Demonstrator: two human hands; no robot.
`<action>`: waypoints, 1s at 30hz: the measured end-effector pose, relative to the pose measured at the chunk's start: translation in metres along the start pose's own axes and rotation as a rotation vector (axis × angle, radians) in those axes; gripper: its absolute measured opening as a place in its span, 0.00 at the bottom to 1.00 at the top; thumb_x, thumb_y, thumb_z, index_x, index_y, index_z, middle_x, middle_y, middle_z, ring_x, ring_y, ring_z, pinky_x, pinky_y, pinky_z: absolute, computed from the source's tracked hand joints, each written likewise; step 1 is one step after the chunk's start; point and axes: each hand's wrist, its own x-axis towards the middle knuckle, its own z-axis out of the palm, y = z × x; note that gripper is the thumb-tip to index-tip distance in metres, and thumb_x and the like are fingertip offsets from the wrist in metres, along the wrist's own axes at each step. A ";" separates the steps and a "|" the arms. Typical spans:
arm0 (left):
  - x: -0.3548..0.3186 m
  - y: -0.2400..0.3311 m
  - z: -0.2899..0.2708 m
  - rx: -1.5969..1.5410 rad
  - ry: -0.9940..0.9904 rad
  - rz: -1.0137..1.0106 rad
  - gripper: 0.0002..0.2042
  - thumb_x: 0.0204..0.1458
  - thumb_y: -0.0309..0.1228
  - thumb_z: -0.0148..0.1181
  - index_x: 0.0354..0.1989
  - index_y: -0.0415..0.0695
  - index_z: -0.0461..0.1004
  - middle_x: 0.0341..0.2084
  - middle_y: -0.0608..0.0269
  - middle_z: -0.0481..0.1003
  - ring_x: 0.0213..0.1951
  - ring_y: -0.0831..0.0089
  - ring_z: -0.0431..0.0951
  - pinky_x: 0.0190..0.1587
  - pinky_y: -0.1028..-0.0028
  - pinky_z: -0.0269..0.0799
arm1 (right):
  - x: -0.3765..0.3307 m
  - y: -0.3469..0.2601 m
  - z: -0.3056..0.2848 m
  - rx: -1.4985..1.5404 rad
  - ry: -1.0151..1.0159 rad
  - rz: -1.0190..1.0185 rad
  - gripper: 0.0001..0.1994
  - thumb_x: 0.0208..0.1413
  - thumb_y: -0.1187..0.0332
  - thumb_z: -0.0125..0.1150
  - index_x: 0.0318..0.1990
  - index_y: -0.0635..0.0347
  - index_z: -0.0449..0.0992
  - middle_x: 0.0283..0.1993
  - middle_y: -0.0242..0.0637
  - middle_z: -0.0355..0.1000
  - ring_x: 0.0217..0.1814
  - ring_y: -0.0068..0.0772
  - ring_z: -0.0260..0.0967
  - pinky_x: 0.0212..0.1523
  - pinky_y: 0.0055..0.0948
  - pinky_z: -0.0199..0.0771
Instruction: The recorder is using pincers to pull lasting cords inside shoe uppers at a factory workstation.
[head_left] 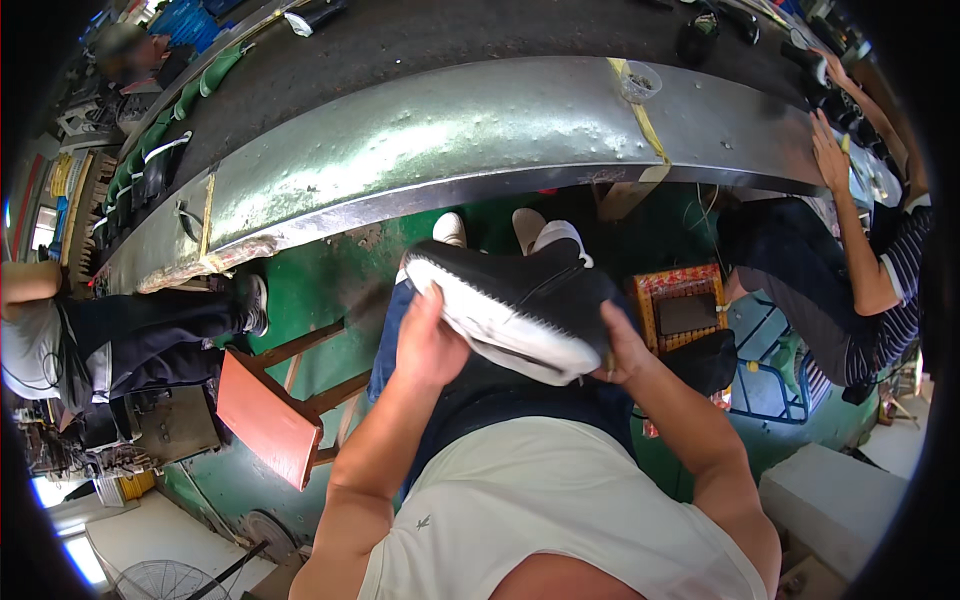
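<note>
A black shoe with a thick white sole (505, 318) is held over my lap, tipped so that its sole side faces me. My left hand (430, 345) grips one end of it, the thumb lying on the white sole. Around the other end closes my right hand (622, 345), partly hidden behind the black upper. A white part shows above the shoe's upper edge; whether it belongs to the shoe I cannot tell.
Ahead runs a metal-edged bench (400, 125) with a dark belt, a clear cup (640, 82) on its edge. A reddish stool (268, 415) stands left, a woven seat (685, 305) right. A person in stripes (880, 270) works at right; another person (60, 340) sits left.
</note>
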 end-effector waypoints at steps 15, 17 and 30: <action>0.064 -0.069 -0.049 1.481 -0.381 -0.057 0.32 0.44 0.38 0.71 0.58 0.36 0.71 0.44 0.44 0.78 0.46 0.51 0.80 0.52 0.63 0.75 | -0.040 -0.016 -0.013 -1.246 0.199 0.112 0.15 0.65 0.66 0.55 0.53 0.67 0.72 0.43 0.38 0.77 0.39 0.24 0.75 0.35 0.28 0.76; 0.042 -0.064 -0.038 1.481 -0.292 -0.061 0.25 0.47 0.35 0.69 0.53 0.36 0.74 0.40 0.44 0.78 0.43 0.51 0.80 0.48 0.62 0.76 | -0.041 -0.020 -0.001 -1.138 0.186 0.212 0.16 0.66 0.65 0.55 0.53 0.68 0.71 0.46 0.39 0.76 0.41 0.26 0.76 0.37 0.30 0.78; 0.015 -0.071 -0.026 1.445 -0.153 0.399 0.07 0.52 0.27 0.66 0.35 0.36 0.80 0.27 0.52 0.77 0.30 0.54 0.79 0.34 0.64 0.75 | -0.011 -0.064 0.015 -1.610 0.112 -0.051 0.16 0.60 0.66 0.59 0.52 0.68 0.75 0.33 0.37 0.77 0.34 0.30 0.74 0.39 0.29 0.74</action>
